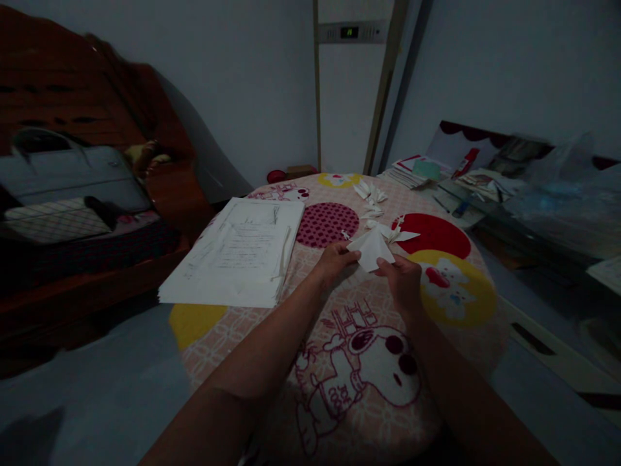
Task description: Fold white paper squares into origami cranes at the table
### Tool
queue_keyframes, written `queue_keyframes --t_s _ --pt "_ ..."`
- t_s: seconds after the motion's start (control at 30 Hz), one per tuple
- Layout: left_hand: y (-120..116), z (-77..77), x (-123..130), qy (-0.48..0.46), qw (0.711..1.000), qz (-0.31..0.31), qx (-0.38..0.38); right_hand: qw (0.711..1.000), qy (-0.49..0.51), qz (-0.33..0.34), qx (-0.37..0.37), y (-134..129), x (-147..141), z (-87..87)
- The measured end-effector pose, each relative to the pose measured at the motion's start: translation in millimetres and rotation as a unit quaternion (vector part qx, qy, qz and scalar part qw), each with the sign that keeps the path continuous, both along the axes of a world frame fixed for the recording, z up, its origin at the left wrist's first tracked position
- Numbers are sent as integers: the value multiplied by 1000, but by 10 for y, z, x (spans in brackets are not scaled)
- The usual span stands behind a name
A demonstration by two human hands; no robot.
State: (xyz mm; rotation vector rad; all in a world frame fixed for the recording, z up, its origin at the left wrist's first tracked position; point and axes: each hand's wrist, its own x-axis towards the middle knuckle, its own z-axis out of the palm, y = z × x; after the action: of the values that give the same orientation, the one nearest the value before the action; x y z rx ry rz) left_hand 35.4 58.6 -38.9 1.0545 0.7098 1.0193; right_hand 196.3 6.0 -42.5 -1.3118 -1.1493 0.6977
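Note:
A folded piece of white paper [371, 251] is held above the round table by both of my hands. My left hand [338, 262] pinches its left edge between thumb and fingers. At its lower right side, my right hand [402, 275] grips it with the thumb on top. Just beyond the paper lie several small folded white paper shapes [372, 212], some with pointed tips. A thick stack of printed white sheets [242, 249] lies to the left of my hands.
The round table has a patterned cloth [359, 388] with a cartoon dog. At the right, a glass-topped surface [453, 194] bears papers, a red tube [466, 162] and plastic bags [557, 184]. Bags [77, 171] rest on a wooden bench [167, 194] at the left.

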Motion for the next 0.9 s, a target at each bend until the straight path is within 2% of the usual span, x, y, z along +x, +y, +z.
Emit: queue_keyframes --t_s 0.07,0.17,0.27,0.37,0.43,0.57,0.73,0.9 --pt "19 -29 -13 32 999 8 42 996 -77 6 33 -19 24 7" --pt "72 -58 -29 95 983 72 142 979 -181 10 95 -44 37 45" --pt "118 -40 -47 148 949 126 247 964 -230 15 135 -51 25 70" --pt "119 25 -59 172 926 137 306 954 -262 14 147 -40 20 47" --pt "100 65 -56 165 925 132 316 946 -286 11 152 -30 24 20" --pt "76 74 -37 135 941 122 286 931 -330 3 157 -23 26 -2" --pt "97 23 -48 146 932 161 290 923 -354 -2 153 -37 10 16" --pt "103 38 -77 143 933 148 295 916 -371 8 151 -57 -10 16"
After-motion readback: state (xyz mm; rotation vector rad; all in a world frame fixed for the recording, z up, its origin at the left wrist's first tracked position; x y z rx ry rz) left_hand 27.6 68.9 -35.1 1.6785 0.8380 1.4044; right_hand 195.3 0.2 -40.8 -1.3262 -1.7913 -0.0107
